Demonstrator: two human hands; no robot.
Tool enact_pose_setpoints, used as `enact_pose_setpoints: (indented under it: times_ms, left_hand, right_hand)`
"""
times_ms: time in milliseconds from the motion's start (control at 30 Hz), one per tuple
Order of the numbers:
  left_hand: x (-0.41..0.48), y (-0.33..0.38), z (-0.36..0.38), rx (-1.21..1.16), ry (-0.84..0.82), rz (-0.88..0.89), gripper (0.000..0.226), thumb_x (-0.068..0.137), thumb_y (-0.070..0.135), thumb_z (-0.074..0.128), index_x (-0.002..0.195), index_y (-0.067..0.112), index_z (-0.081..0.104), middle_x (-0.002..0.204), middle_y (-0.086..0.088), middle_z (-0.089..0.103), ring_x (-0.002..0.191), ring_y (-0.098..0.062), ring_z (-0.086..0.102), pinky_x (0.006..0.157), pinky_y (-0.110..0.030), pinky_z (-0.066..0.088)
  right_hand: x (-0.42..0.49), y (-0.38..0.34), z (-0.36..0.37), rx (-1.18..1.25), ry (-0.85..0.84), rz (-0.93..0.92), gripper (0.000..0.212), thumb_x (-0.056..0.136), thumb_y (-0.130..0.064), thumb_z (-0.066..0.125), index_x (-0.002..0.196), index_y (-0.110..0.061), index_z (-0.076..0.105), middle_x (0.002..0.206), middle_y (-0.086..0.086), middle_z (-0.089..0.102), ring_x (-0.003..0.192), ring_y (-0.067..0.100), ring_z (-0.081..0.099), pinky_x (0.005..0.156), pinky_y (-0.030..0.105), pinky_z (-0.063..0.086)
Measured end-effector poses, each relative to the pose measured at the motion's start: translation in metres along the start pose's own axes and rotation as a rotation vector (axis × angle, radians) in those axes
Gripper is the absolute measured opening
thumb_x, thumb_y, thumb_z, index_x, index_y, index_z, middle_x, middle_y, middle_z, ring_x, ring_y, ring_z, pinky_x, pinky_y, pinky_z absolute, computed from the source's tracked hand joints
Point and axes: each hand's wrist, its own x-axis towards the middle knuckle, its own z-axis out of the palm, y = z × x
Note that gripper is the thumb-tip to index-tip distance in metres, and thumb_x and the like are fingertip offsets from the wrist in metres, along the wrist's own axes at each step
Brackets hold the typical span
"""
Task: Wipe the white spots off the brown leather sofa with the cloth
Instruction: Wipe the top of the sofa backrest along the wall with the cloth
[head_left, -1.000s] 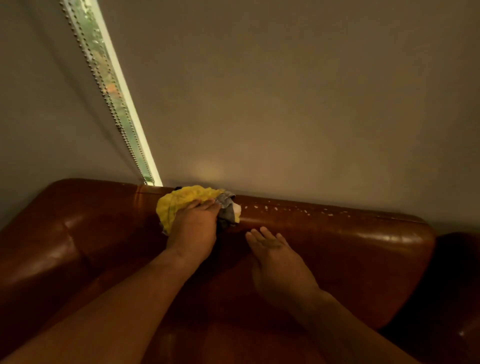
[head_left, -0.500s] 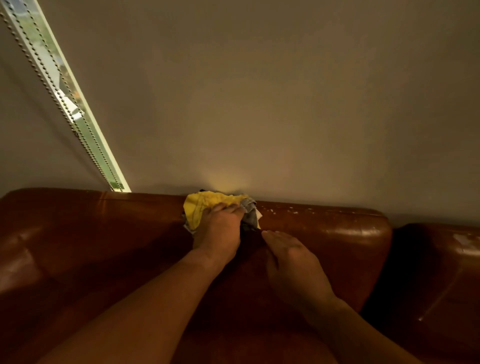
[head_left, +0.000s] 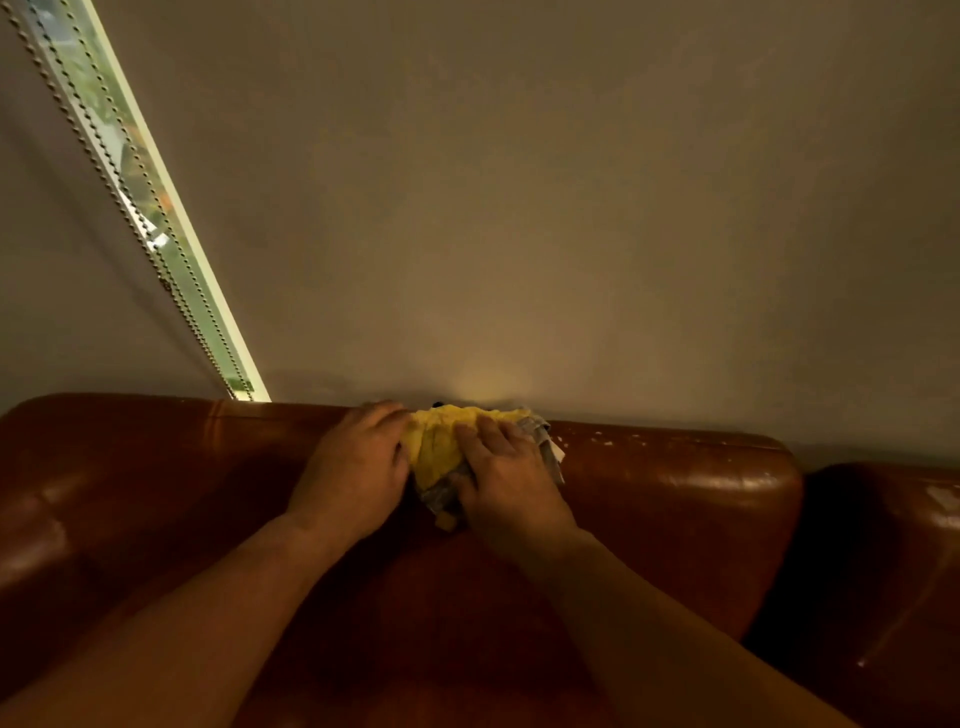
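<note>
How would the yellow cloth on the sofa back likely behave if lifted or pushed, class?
Probably floppy: the yellow cloth is crumpled into folds under the right hand. Likely light, as it bunches so loosely. It might slide easily, since the leather sofa looks glossy.

This looks like a living room in a home. Beneath my fingers (head_left: 488, 431) runs the padded, glossy back of a brown leather sofa (head_left: 675, 493), with a plain painted wall (head_left: 519, 208) rising just beyond them. Up and to their left slants a narrow window strip (head_left: 98, 88) with a blind's bead chain (head_left: 165, 283) hanging along it. Off to their right sits a second brown leather seat (head_left: 893, 545).
</note>
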Motion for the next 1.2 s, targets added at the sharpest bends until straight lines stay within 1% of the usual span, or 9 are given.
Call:
enact_pose_setpoints:
  times_ms: [133, 267, 367, 433, 567, 700, 833, 1000, 1200]
  left_hand:
    - [0.005, -0.01, 0.001, 0.133, -0.032, 0.024, 0.031, 0.087, 0.024, 0.059, 0.117, 0.016, 0.066, 0.128, -0.003, 0.062, 0.118, -0.024, 0.053, 0.097, -0.038, 0.043]
    - [0.01, -0.015, 0.003, 0.13, -0.097, -0.015, 0.039, 0.091, 0.037, 0.051, 0.126, 0.022, 0.059, 0.137, 0.003, 0.055, 0.127, -0.018, 0.046, 0.101, -0.038, 0.039]
    - [0.01, -0.021, 0.003, 0.094, -0.119, -0.03, 0.041, 0.091, 0.041, 0.048, 0.129, 0.025, 0.056, 0.139, 0.006, 0.052, 0.129, -0.015, 0.044, 0.103, -0.036, 0.037]
    - [0.012, -0.022, 0.002, 0.095, -0.136, -0.029, 0.042, 0.091, 0.042, 0.048, 0.13, 0.026, 0.055, 0.14, 0.007, 0.052, 0.129, -0.015, 0.044, 0.103, -0.035, 0.037]
    - [0.014, -0.02, 0.004, 0.121, -0.147, -0.027, 0.04, 0.089, 0.041, 0.052, 0.126, 0.027, 0.059, 0.137, 0.007, 0.055, 0.124, -0.016, 0.049, 0.099, -0.032, 0.04]
    - [0.016, -0.021, 0.002, 0.126, -0.169, -0.051, 0.04, 0.089, 0.044, 0.051, 0.125, 0.028, 0.059, 0.137, 0.01, 0.054, 0.125, -0.015, 0.048, 0.098, -0.032, 0.042]
    - [0.015, -0.017, -0.001, 0.121, -0.209, -0.079, 0.042, 0.091, 0.043, 0.049, 0.129, 0.028, 0.056, 0.141, 0.009, 0.05, 0.128, -0.015, 0.045, 0.103, -0.033, 0.039]
    - [0.015, -0.014, 0.0, 0.129, -0.224, -0.074, 0.041, 0.093, 0.04, 0.047, 0.13, 0.025, 0.054, 0.142, 0.007, 0.049, 0.128, -0.017, 0.044, 0.106, -0.035, 0.038]
    - [0.013, -0.012, 0.0, 0.153, -0.228, -0.06, 0.041, 0.095, 0.038, 0.044, 0.132, 0.024, 0.052, 0.144, 0.006, 0.047, 0.13, -0.019, 0.042, 0.108, -0.037, 0.036]
  right_hand:
    - [0.007, -0.003, 0.012, -0.128, -0.013, -0.004, 0.054, 0.096, -0.04, 0.036, 0.145, -0.02, 0.025, 0.156, 0.01, 0.02, 0.144, 0.033, 0.009, 0.116, 0.053, 0.008]
    - [-0.012, 0.018, 0.009, -0.162, -0.02, -0.074, 0.055, 0.094, -0.04, 0.032, 0.146, -0.02, 0.024, 0.157, 0.007, 0.021, 0.145, 0.03, 0.009, 0.116, 0.05, 0.008]
    - [-0.016, 0.036, 0.0, -0.163, -0.023, 0.0, 0.056, 0.094, -0.04, 0.031, 0.146, -0.022, 0.024, 0.158, 0.004, 0.019, 0.146, 0.027, 0.007, 0.117, 0.047, 0.008]
    - [-0.006, 0.026, -0.002, -0.116, -0.013, 0.074, 0.064, 0.086, -0.048, 0.025, 0.144, -0.019, 0.028, 0.157, 0.005, 0.022, 0.145, 0.031, 0.01, 0.116, 0.053, 0.01]
    - [0.011, -0.002, 0.015, -0.145, -0.068, 0.085, 0.082, 0.082, -0.046, 0.056, 0.147, -0.027, 0.01, 0.16, 0.007, 0.006, 0.143, 0.043, -0.006, 0.108, 0.066, -0.007]
    - [-0.006, 0.007, 0.018, -0.168, -0.003, -0.012, 0.065, 0.092, -0.047, 0.042, 0.148, -0.028, 0.014, 0.16, 0.004, 0.006, 0.145, 0.038, -0.007, 0.111, 0.06, -0.006]
    - [-0.023, 0.038, 0.007, -0.196, -0.017, 0.037, 0.061, 0.093, -0.051, 0.033, 0.148, -0.028, 0.02, 0.16, 0.002, 0.011, 0.146, 0.031, 0.0, 0.115, 0.049, 0.0]
    - [0.006, 0.017, 0.014, -0.118, 0.069, 0.192, 0.054, 0.096, -0.044, 0.032, 0.145, -0.022, 0.029, 0.157, 0.003, 0.022, 0.144, 0.037, 0.01, 0.112, 0.058, 0.002]
    - [0.012, -0.003, 0.024, -0.133, 0.049, -0.009, 0.049, 0.098, -0.04, 0.029, 0.143, -0.02, 0.033, 0.155, 0.006, 0.027, 0.144, 0.035, 0.015, 0.115, 0.053, 0.005]
